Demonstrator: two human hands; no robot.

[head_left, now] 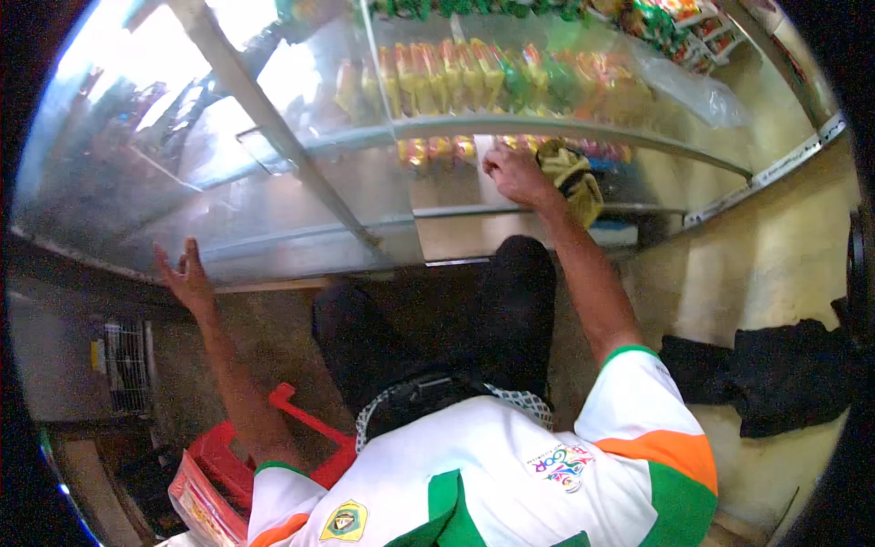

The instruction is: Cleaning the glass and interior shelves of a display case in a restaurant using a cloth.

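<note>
My left hand [184, 277] is raised beside the lower edge of a glass display case [307, 198], fingers spread and nothing in them. My right hand [516, 174] reaches into the case's lower shelf area with its fingers curled. Just behind its wrist is a crumpled yellow-and-black cloth [581, 188]; whether the fingers hold anything is unclear. Small red-and-yellow packets [437, 149] sit in a row beyond that hand. On the shelf above, yellow packets [444, 75] stand upright side by side, with green ones [550, 78] to their right.
A metal shelf edge [560, 128] crosses above my right hand. A clear plastic bag [704, 92] lies at the upper right. Close by my left arm is a red plastic chair [225, 458]. Dark cloth [786, 376] lies at the right. My dark-clothed knees [519, 273] face the case.
</note>
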